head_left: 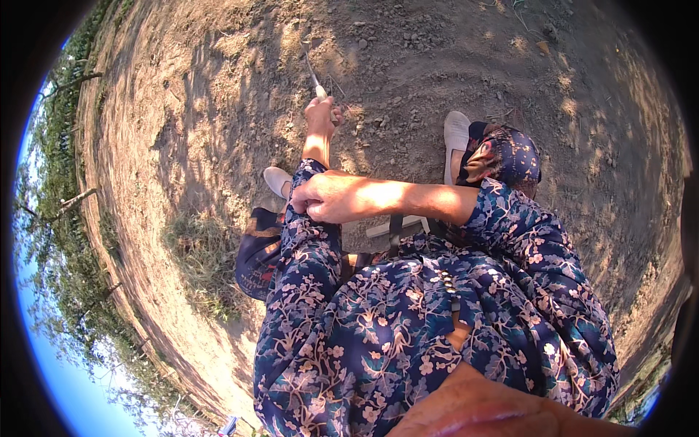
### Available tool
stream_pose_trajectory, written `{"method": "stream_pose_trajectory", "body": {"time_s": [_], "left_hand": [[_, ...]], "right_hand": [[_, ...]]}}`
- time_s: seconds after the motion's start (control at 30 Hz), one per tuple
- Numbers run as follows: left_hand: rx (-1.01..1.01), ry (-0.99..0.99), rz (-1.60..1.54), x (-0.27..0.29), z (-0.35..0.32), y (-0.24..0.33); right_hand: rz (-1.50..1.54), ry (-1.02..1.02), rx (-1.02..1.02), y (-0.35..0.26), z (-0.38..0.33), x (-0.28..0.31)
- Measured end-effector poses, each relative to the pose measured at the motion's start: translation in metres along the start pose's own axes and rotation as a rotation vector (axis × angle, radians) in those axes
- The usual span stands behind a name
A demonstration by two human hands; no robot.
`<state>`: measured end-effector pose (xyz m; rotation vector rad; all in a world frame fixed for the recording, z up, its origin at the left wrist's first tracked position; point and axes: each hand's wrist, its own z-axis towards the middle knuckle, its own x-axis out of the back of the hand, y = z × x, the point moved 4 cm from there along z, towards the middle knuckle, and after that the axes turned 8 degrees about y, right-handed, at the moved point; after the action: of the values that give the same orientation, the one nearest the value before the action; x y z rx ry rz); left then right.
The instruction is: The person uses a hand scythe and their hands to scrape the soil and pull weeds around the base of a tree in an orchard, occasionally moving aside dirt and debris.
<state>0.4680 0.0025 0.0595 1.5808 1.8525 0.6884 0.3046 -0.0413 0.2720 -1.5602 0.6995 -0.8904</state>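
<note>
My left hand (320,116) is stretched forward over the soil, its fingers wrapped round the pale handle of a thin-shafted metal hand tool (314,76). The tool points away from me, its slim end near the ground; I cannot make out the shape of its tip. Across my body reaches my right hand (328,198), closed on the cuff of my left sleeve (306,226) below the wrist. The sleeve is dark blue with a floral print. Bare skin shows between that cuff and my left hand.
Dry, crumbly soil (408,80) with clods lies ahead, dappled with shade. My pale shoes (456,135) stand apart on it. A heap of dry grass (207,258) lies left of my knee. Trees (65,269) line the far left. A pale strip (397,226) shows between my legs.
</note>
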Motion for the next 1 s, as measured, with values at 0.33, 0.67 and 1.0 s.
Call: {"method": "stream_pose_trajectory", "body": {"time_s": [0.33, 0.67, 1.0], "left_hand": [[-0.124, -0.036, 0.253, 0.021, -0.109, -0.133], [-0.216, -0.033, 0.107, -0.023, -0.026, -0.021], [-0.016, 0.018, 0.098, -0.012, 0.011, 0.003]], "right_hand": [[0.084, -0.011, 0.12, -0.031, -0.006, -0.011], [0.04, 0.026, 0.136, -0.031, -0.006, 0.006], [0.084, 0.091, 0.075, -0.042, -0.004, 0.021]]}}
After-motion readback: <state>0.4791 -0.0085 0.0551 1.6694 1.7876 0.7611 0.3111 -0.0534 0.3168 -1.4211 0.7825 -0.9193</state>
